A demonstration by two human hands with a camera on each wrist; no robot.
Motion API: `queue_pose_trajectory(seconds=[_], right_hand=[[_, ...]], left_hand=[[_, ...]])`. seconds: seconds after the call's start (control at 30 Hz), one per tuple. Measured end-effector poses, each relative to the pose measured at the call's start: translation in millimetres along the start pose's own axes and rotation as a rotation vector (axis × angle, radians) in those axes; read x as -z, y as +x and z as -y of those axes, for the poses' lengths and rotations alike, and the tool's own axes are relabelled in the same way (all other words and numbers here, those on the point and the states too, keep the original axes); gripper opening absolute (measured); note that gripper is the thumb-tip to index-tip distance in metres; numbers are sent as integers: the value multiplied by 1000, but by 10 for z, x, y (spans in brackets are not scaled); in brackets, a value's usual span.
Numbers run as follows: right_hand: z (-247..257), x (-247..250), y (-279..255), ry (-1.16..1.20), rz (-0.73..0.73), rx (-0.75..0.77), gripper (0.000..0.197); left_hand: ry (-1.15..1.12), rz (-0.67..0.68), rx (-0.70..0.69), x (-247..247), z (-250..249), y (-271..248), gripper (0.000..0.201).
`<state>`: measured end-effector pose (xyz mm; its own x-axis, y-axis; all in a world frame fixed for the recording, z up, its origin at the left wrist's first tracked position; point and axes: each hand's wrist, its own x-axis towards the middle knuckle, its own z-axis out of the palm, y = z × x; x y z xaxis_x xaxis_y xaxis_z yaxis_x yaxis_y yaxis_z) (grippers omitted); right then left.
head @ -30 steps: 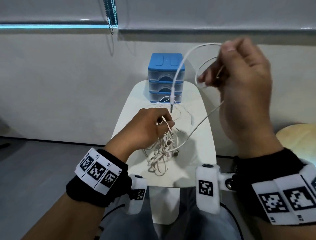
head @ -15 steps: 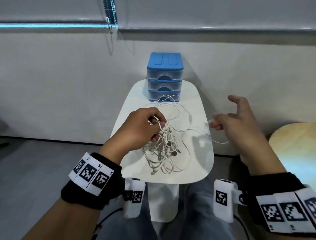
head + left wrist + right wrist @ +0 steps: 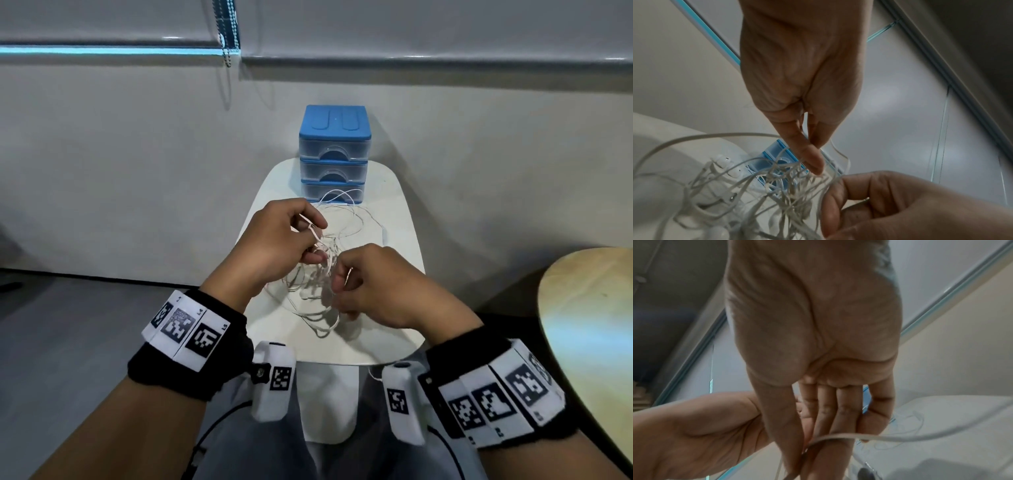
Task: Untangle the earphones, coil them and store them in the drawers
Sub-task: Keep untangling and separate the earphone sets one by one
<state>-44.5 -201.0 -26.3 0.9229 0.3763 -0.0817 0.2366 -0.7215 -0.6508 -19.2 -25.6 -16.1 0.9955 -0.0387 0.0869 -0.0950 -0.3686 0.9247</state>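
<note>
Above the middle of the tabletop (image 3: 394,329), the left hand (image 3: 274,246) holds the tangled earphones (image 3: 318,284) in a narrow pinching grip, seemingly to steady the knot, while the right hand (image 3: 373,284) pinches one strand to tease it free, with the closed drawers (image 3: 334,154) waiting at the far edge.

A small white table (image 3: 394,219) stands against a pale wall (image 3: 137,154). A bead chain (image 3: 226,37) hangs from the blind (image 3: 411,27). At right, a round wooden tabletop (image 3: 589,325) edges in above grey floor (image 3: 68,325).
</note>
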Motion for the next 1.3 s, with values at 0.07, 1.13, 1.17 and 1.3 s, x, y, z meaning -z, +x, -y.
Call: queue_pose_trajectory(seconds=[0.07,1.13,1.17,1.3], right_hand=[[-17,7,18,3,-21,-1,14],[215,774,286,-276,-90,-50,18],[226,783,274,-296,-76,-50,19],[207,750,224,-353,1,-61,20]], left_hand=[[-14,-22,14,43,11,-1,14],[454,249,-100,-67,-183,425,31],[449,229,-78,-67,-185,426,27],[428,205,10,-105,-149,416,15]])
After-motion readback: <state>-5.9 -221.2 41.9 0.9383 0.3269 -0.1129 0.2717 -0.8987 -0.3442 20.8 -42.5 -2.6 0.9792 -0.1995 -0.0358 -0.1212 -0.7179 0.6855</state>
